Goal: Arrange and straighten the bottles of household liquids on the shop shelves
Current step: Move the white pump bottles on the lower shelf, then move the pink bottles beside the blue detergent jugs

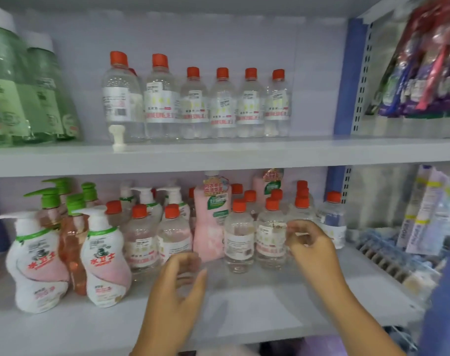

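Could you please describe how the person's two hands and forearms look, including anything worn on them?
Both are bare. The left hand and the right hand carry no gloves, and no rings, watch or bracelet show. The forearms are bare down to the bottom edge of the picture, with no sleeve in view. The fingernails look short and unpainted, though the image is blurred.

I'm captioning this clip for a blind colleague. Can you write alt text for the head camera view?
Two bare hands reach toward clear red-capped bottles on the lower shelf of a shop: the left hand hovers with curled fingers, while the right hand is by a bottle. White and pink pump bottles stand left; more red-capped bottles line the upper shelf.
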`<state>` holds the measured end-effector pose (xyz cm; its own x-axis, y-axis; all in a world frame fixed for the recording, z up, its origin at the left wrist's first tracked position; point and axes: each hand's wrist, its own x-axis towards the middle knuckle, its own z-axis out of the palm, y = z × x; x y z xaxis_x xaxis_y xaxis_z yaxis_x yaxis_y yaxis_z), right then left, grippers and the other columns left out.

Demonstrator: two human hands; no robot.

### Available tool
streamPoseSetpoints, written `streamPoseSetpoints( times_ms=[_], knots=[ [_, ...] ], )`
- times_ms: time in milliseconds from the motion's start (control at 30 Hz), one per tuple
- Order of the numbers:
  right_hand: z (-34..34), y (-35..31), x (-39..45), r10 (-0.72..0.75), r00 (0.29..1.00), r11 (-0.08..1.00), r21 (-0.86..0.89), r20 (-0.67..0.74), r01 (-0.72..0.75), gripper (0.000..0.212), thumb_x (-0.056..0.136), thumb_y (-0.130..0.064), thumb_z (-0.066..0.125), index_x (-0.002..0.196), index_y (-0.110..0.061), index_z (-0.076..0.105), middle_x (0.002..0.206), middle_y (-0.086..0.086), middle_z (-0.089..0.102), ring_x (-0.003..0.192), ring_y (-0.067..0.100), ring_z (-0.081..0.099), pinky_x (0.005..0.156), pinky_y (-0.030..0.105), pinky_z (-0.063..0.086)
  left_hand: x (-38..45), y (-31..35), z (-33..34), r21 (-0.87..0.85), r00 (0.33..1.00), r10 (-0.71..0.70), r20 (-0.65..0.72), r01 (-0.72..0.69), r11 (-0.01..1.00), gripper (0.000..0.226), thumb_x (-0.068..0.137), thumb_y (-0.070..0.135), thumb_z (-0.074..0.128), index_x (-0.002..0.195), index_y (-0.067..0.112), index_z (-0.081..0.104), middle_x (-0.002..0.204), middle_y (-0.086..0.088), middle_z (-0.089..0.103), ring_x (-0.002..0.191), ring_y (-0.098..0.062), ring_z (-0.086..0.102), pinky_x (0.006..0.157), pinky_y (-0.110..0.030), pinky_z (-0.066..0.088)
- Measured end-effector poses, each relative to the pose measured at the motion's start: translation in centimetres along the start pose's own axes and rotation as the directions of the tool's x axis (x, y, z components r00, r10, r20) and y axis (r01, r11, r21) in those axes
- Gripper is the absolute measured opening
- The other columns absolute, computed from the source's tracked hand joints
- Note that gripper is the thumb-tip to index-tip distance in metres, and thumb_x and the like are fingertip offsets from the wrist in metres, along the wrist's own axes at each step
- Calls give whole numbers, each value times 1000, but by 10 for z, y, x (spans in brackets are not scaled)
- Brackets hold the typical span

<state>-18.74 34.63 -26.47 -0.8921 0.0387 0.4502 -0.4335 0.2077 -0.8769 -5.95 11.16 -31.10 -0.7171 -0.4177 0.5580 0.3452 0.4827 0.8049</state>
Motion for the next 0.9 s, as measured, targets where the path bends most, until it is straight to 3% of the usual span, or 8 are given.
streamPoseSetpoints(
  times_ms=[233,333,500,567,633,700,800,900],
  knots=[
    [-49,59,5,133,989,991,-26,62,-132,32,88,0,67,99,-30,68,90,-8,74,86,19,69,80,36,57,73,10,93,169,980,-184,79,168,971,73,77,53,83,137,37,44,125,11,57,112,-15,61,91,-34,53],
    [-59,77,7,224,965,974,-13,135,-224,32,88,0,62,101,-28,69,88,-3,74,80,21,72,74,35,58,82,9,120,370,979,-203,-23,197,908,90,73,67,78,146,35,38,138,6,50,120,-20,59,88,-34,48],
    [-63,80,11,244,953,969,-1,181,-248,22,90,-13,65,101,-32,69,89,-7,73,83,20,70,85,43,57,67,20,116,266,973,-229,-23,227,937,91,62,61,83,141,35,47,133,4,62,114,-23,65,96,-46,56],
    [-62,76,7,227,949,969,41,220,-242,21,88,-25,69,107,-34,69,93,-12,74,88,15,70,87,42,58,47,31,116,240,982,-186,22,176,955,89,53,69,80,134,44,51,120,13,67,100,-7,68,82,-30,59],
    [-64,71,3,154,935,980,70,318,-185,45,78,-53,74,120,-41,65,106,-22,71,99,1,68,87,32,58,30,45,128,186,982,-117,146,89,978,89,50,74,80,131,49,54,112,21,68,91,6,66,68,-9,52],
    [-67,67,-1,74,902,987,100,424,-128,65,70,-72,74,130,-54,56,123,-30,65,112,-5,63,92,23,55,24,54,143,95,954,-69,293,43,995,89,55,73,84,136,50,56,118,23,67,96,11,65,75,-7,52],
    [-75,68,-3,41,882,968,200,470,-152,84,67,-64,86,140,-58,45,135,-23,62,123,4,62,99,31,54,29,58,149,150,908,-2,418,-67,986,76,74,80,66,143,50,53,125,20,62,107,3,64,97,-26,54],
    [-72,65,-7,-7,856,990,121,517,-66,91,69,-46,90,141,-62,37,134,-25,62,117,-2,64,92,27,55,48,55,132,227,960,136,245,-193,955,47,89,66,54,129,44,65,120,16,57,109,2,58,96,-18,49]
  ],
)
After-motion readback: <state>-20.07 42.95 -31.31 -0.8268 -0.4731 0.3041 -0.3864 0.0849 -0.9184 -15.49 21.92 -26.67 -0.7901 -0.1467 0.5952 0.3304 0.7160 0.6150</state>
